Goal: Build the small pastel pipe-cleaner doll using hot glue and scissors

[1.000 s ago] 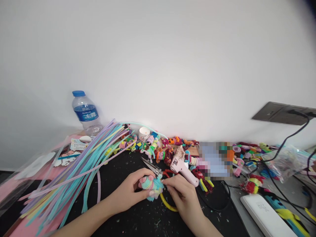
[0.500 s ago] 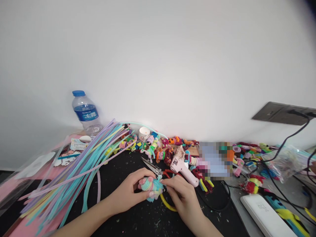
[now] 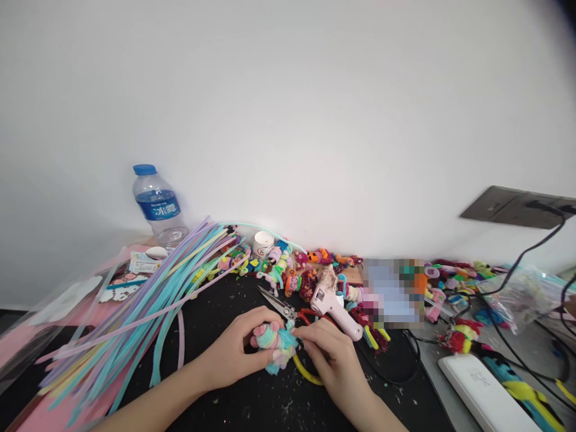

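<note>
Between my hands is a small pastel pipe-cleaner figure (image 3: 275, 347), wound in blue, pink and yellow fuzzy stems. My left hand (image 3: 238, 348) wraps round it from the left, thumb along its lower side. The fingers of my right hand (image 3: 328, 351) are pinched together at the figure's right end, by a small dark spot; what exactly they grip there is hidden. Scissors (image 3: 281, 305) with red and yellow handles lie open just behind the figure, partly covered by my right hand. A pink glue gun (image 3: 335, 309) rests behind my right hand.
Long pastel pipe cleaners (image 3: 153, 312) spread over the left side. A water bottle (image 3: 158, 207) and a paper cup (image 3: 263, 244) stand near the wall. Many finished pipe-cleaner figures (image 3: 279, 264) line the back. At right lie a white power bank (image 3: 486, 393), a plastic bag (image 3: 517, 294) and black cables (image 3: 517, 270).
The figure has turned very slightly in my left hand. Both hands keep almost the same place and grip.
</note>
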A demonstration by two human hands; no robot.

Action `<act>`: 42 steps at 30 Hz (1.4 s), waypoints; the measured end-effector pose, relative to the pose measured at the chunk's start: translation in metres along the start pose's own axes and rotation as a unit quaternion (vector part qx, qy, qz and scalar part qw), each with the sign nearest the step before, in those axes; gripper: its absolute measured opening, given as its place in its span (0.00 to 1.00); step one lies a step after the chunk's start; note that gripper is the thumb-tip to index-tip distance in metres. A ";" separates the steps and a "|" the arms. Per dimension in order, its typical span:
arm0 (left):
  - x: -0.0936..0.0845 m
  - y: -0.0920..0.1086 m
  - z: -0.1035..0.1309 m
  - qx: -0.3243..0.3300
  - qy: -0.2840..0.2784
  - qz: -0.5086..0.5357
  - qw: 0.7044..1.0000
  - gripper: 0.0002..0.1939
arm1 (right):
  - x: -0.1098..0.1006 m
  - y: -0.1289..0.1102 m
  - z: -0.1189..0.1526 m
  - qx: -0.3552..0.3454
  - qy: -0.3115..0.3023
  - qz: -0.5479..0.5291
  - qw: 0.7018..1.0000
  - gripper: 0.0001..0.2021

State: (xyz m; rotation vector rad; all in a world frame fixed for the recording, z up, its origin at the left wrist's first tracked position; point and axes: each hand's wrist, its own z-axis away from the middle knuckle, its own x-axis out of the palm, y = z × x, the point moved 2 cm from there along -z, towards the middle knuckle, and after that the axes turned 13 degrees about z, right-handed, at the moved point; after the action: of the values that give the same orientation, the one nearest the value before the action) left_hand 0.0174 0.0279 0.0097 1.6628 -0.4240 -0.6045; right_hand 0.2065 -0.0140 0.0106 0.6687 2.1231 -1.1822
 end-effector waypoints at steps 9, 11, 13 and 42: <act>0.000 -0.001 0.000 -0.026 -0.005 0.007 1.000 0.12 | 0.001 -0.002 0.000 -0.007 -0.005 -0.012 1.000 0.12; 0.000 -0.001 0.000 -0.028 0.000 0.021 0.999 0.12 | 0.001 -0.002 0.000 -0.005 -0.004 -0.012 1.000 0.12; 0.000 -0.001 0.000 -0.030 0.001 0.033 0.999 0.12 | 0.001 -0.002 0.000 -0.004 -0.005 -0.010 1.000 0.12; 0.000 0.003 0.002 -0.055 -0.038 0.069 0.995 0.16 | -0.013 0.002 -0.002 0.007 0.092 0.061 0.994 0.04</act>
State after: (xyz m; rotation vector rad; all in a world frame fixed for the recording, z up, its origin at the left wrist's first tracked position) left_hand 0.0161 0.0254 0.0126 1.4969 -0.5464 -0.5784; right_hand 0.2159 -0.0132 0.0196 0.9330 2.1898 -1.1075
